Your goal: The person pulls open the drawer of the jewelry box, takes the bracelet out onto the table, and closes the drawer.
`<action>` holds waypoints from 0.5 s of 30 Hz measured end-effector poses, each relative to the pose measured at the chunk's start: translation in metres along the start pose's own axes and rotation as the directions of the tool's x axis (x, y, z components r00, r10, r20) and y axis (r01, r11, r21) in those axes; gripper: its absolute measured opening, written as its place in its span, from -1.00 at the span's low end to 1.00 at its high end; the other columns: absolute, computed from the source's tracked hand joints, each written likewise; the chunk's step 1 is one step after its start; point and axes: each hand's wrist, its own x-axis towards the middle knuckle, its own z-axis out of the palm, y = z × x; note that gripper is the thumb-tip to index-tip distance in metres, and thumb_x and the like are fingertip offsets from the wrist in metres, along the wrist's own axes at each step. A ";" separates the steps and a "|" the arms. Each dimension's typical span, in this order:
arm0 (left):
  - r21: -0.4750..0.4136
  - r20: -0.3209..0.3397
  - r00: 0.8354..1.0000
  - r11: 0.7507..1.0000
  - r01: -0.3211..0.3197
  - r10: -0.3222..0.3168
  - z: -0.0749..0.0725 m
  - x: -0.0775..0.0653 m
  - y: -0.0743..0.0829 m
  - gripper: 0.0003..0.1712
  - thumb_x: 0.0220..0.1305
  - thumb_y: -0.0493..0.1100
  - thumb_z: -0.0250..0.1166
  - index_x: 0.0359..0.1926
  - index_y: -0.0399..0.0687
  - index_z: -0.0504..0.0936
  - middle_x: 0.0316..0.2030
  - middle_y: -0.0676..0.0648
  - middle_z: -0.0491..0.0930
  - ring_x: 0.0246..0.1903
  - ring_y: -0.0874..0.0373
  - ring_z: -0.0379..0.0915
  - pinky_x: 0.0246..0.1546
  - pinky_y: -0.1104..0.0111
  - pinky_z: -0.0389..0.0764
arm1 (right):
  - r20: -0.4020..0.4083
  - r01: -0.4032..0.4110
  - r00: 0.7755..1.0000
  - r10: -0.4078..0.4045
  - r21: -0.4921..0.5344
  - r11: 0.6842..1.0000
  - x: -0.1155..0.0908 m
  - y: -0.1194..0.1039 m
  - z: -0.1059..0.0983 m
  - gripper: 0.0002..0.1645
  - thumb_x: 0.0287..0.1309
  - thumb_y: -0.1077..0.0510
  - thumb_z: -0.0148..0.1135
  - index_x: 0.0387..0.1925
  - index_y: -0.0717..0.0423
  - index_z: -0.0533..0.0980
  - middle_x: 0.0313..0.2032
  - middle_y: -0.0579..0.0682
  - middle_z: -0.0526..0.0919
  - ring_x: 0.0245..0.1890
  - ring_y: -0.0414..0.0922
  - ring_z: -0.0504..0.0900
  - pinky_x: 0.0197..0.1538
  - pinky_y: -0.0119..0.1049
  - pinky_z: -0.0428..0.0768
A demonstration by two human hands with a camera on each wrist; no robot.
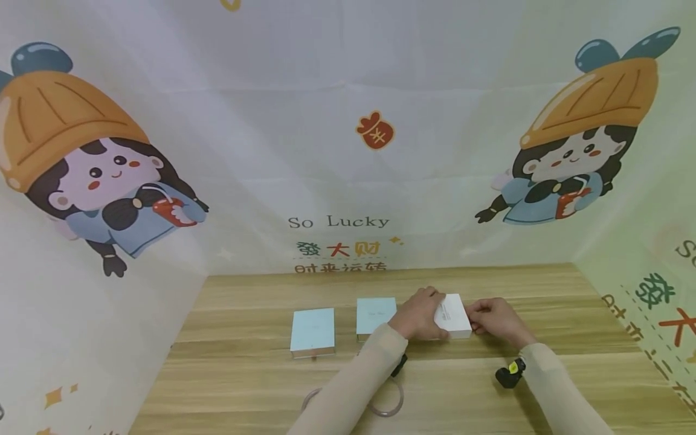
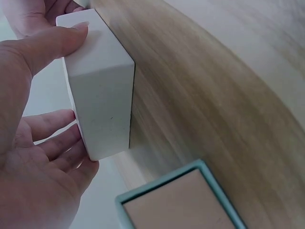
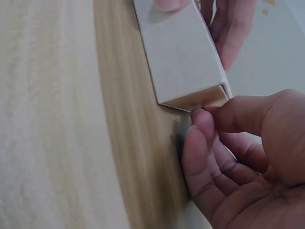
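A white box (image 1: 452, 315) with small print on its top lies on the wooden table, right of the middle. My left hand (image 1: 420, 314) grips it from the left, thumb (image 2: 71, 38) on the near side and fingers (image 2: 62, 143) on the opposite side. At the box's right end, my right hand (image 1: 497, 320) pinches with thumb and forefinger at the edge of a tan inner drawer (image 3: 202, 98). What the fingertips pinch there looks like a small pull tab, mostly hidden by them. The drawer end sits within the white sleeve.
Two pale blue boxes, one in the middle (image 1: 375, 309) and one farther left (image 1: 313, 329), lie left of the white box. A pinkish ring (image 1: 399, 406) shows beside my left forearm, and another curved edge (image 1: 309, 397) on its other side. A printed cloth (image 1: 337, 199) hangs behind the table.
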 end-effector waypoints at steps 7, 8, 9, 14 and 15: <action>0.014 0.005 1.000 1.000 -0.008 0.008 -0.004 0.000 0.001 0.04 0.07 0.18 0.58 0.49 -0.05 0.35 0.33 0.03 0.44 0.25 0.19 0.37 0.24 0.46 0.46 | -0.061 0.004 0.998 -0.005 -0.018 1.000 0.001 0.001 0.003 -0.75 0.38 0.29 0.17 -0.16 0.48 0.62 -0.44 0.00 0.73 -0.45 -0.22 0.65 -0.35 -0.34 0.69; 0.018 0.006 1.000 1.000 -0.007 0.007 -0.004 0.000 0.000 0.04 0.07 0.18 0.58 0.50 -0.04 0.35 0.33 0.03 0.44 0.26 0.19 0.37 0.25 0.46 0.46 | -0.066 0.005 0.998 -0.007 -0.018 1.000 0.001 0.001 0.002 -0.76 0.38 0.29 0.18 -0.17 0.47 0.63 -0.45 0.00 0.73 -0.45 -0.22 0.65 -0.35 -0.34 0.69; 0.022 0.006 1.000 1.000 -0.006 0.006 -0.004 0.001 0.000 0.05 0.07 0.19 0.58 0.50 -0.04 0.35 0.33 0.04 0.44 0.26 0.19 0.36 0.26 0.46 0.45 | -0.069 0.010 0.998 -0.011 -0.020 1.000 0.001 0.001 0.002 -0.76 0.37 0.29 0.18 -0.18 0.47 0.62 -0.45 0.00 0.72 -0.45 -0.22 0.65 -0.35 -0.34 0.69; 0.020 0.006 1.000 1.000 -0.014 0.014 -0.003 0.000 0.000 0.05 0.05 0.18 0.59 0.49 -0.05 0.36 0.33 0.03 0.45 0.30 0.19 0.36 0.30 0.46 0.43 | -0.080 0.017 0.997 -0.019 -0.032 0.999 0.000 0.003 -0.001 -0.78 0.33 0.33 0.18 -0.19 0.50 0.61 -0.49 -0.02 0.69 -0.47 -0.22 0.63 -0.37 -0.35 0.69; 0.020 0.005 1.000 1.000 -0.015 0.015 -0.003 0.000 0.000 0.05 0.05 0.17 0.59 0.49 -0.05 0.36 0.33 0.03 0.45 0.30 0.18 0.36 0.30 0.46 0.42 | -0.081 0.014 0.997 -0.017 -0.034 0.999 -0.001 0.004 -0.001 -0.78 0.33 0.34 0.18 -0.19 0.50 0.61 -0.49 -0.02 0.69 -0.47 -0.22 0.63 -0.37 -0.35 0.69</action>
